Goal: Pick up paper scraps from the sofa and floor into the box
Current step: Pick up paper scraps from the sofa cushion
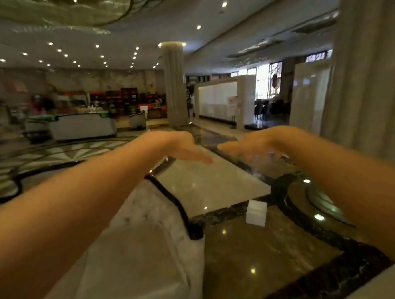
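Both hands, left (182,148) and right (249,146), hover wide and empty at 12 o'clock. The small white cardboard box (256,212) sits on the glossy marble floor (256,256), beside the pale tufted sofa (133,257): likely light, easily crushed, best gripped by its sides. No scraps visible.

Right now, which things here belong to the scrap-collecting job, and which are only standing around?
For the job: sofa, white box on the floor, left hand and right hand, both empty.
Standing around: pillar, far sofa, curtain. No scraps visible.
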